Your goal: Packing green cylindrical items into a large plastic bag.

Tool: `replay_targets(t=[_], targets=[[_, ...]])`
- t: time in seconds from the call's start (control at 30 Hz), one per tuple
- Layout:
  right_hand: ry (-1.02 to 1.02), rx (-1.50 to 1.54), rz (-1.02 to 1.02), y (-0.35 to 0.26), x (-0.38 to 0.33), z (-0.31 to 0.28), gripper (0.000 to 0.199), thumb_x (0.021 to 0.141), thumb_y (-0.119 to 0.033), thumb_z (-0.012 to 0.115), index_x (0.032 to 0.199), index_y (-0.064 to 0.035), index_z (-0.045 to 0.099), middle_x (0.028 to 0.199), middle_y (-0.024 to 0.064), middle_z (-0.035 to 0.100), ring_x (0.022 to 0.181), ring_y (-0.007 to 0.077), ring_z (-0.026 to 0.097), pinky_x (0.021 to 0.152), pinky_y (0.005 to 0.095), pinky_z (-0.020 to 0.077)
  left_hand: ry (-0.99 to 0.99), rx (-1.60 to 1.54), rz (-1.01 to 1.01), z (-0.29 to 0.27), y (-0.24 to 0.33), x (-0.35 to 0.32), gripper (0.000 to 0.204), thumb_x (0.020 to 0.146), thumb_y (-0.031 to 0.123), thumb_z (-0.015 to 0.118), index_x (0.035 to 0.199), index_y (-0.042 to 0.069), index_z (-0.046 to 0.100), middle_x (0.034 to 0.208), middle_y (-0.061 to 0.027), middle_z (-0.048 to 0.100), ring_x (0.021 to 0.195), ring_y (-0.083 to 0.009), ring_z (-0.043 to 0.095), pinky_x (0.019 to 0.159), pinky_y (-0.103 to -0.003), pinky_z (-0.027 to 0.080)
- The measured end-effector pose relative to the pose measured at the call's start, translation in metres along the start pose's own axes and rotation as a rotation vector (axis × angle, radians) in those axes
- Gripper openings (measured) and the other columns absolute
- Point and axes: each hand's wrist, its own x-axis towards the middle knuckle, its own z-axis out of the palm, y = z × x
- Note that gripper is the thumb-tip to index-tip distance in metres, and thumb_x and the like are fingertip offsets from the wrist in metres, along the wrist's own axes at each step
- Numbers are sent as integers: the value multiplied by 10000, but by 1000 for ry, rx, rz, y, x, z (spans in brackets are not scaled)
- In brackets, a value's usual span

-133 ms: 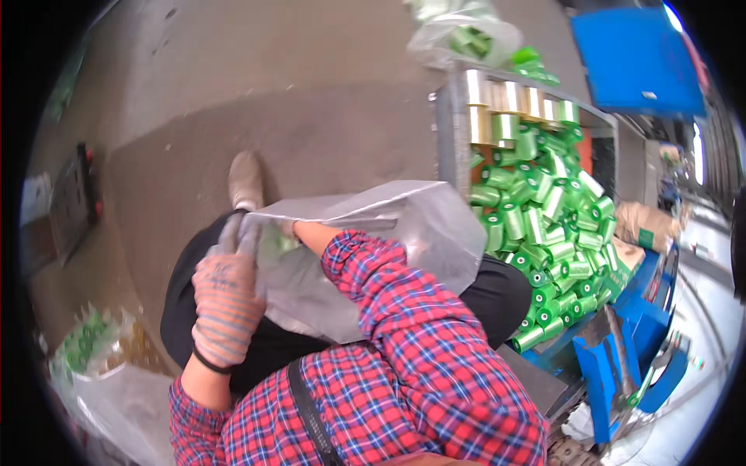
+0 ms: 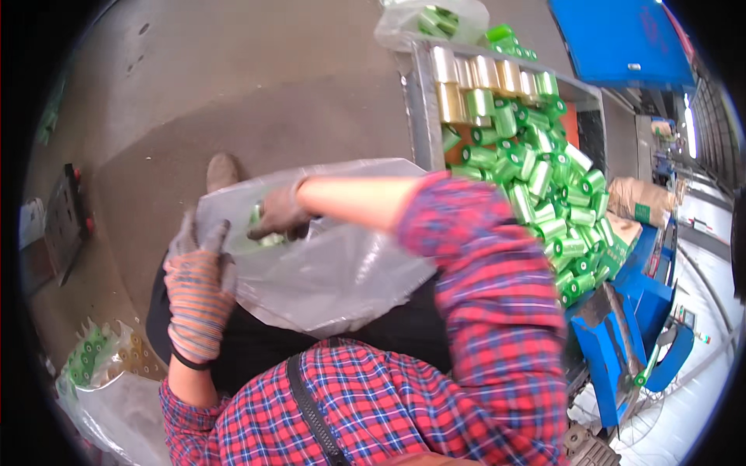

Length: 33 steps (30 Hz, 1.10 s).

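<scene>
Two gloved hands of mine work at a cloudy plastic bag (image 2: pixel 334 268) spread across my lap. My left hand (image 2: pixel 202 291), in an orange-and-grey striped glove, stands upright at the bag's left corner, its back toward me and its wrist in line with the forearm. Two of its fingers (image 2: pixel 222 234) point away from me, set apart like a V, with the bag's edge near them; I cannot tell whether they pinch the plastic.

My right arm comes round from the right, elbow bent, its plaid sleeve (image 2: pixel 497 256) pushed up. The bare forearm (image 2: pixel 357 202) runs nearly level to the left over the bag, and my right hand (image 2: pixel 286 211), in a grey glove, reaches down at the bag's mouth. Its fingers bend toward a green spool (image 2: pixel 269 240) there, but the hand is blurred, so I cannot tell whether they are clenched on it.

To my right, many more shiny green spools (image 2: pixel 542 180) lie heaped in a metal-edged bin (image 2: pixel 423 85), with gold spools (image 2: pixel 483 72) upright in its far left corner. A shoe (image 2: pixel 223 171) shows beyond the bag.
</scene>
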Motion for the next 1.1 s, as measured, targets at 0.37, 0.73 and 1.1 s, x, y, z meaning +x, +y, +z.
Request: replay_targets(t=[0.37,0.73,1.1], targets=[[1376,1128,261,404,-87,-13,470,677,-296,707,982,33,566,904,165,619,815,248,603,709,309,468,-304,-300,568,18,60,33,280,637,-7,551,905,41,616,1001,-114,590,988,-283,537,879,-389,397],[1387,1498,-577,445,-71,72,661,744,-465,628,1257,-103,422,1270,51,468,1135,252,456,1017,474,275,-714,62,529,41,60,23,256,726,367,569,754,137,679,993,-176,607,991,-322,543,832,-447,427],[513,462,-136,26,-158,18,649,687,-576,606,969,8,612,838,106,619,694,185,575,620,301,450,-206,94,92,12,1,8,175,683,222,614,834,143,654,1016,-115,600,1063,-301,503,980,-467,291]])
